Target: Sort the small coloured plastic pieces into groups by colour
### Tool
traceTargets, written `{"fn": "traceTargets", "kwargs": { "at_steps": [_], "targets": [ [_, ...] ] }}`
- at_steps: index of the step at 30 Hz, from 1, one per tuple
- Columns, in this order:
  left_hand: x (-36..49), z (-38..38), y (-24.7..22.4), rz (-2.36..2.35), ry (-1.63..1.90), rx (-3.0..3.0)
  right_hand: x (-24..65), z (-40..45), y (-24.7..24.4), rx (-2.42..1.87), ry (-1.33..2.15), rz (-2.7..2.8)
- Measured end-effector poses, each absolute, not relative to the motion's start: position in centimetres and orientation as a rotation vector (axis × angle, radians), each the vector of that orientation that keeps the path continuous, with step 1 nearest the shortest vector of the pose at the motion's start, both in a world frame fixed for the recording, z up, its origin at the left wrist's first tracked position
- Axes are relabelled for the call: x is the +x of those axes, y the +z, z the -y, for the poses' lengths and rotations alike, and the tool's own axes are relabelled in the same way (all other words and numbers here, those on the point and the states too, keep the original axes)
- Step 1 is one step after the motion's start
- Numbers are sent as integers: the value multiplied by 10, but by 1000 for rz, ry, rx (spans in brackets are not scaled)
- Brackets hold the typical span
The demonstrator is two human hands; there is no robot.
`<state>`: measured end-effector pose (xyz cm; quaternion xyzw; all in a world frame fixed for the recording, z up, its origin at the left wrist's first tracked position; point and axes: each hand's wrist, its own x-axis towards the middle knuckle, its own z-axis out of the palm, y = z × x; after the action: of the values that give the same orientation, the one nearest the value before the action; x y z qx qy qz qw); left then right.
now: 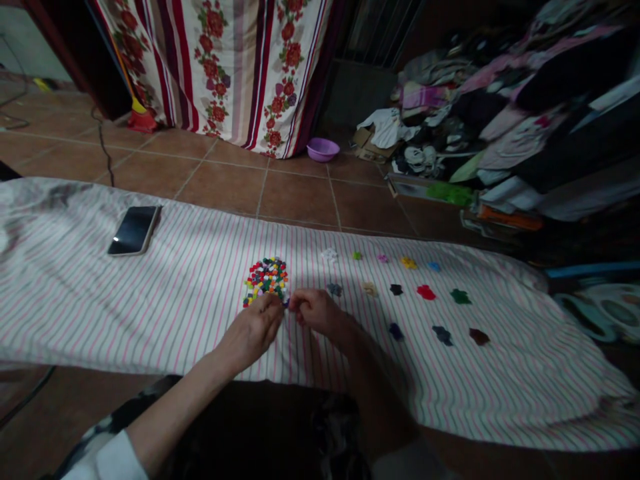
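Observation:
A heap of small mixed-colour pieces (267, 275) lies on the striped cloth (200, 293). My left hand (261, 325) rests at the heap's lower edge, fingers bent together; what they hold, if anything, is hidden. Close to its right, my right hand (313, 310) has its fingers curled in a pinch, its contents too small to make out. A tiny dark purple piece (287, 303) shows between the two hands. Sorted by colour, small groups lie to the right, among them white (329, 255), yellow (409, 263), red (426, 292), green (460, 296), dark blue (396, 331) and brown (479, 336).
A phone (134, 231) lies on the cloth at the left. Beyond the cloth, a purple basin (323, 149) and a red broom (142, 119) stand on the tiled floor near a floral curtain (215, 67). Clothes (520, 133) are piled at the right.

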<state>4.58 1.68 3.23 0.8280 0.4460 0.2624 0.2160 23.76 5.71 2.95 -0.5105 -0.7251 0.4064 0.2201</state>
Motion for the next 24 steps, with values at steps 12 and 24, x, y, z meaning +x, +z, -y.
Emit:
{"fn": "traceTargets", "kwargs": {
  "at_steps": [12,24],
  "targets": [
    [-7,-32,32,-1380,615,2275,221,-67,21,-1135,862,1986],
    [-10,-33,35,-1360,512,2247,218,-59,12,-1200,775,2223]
  ]
}}
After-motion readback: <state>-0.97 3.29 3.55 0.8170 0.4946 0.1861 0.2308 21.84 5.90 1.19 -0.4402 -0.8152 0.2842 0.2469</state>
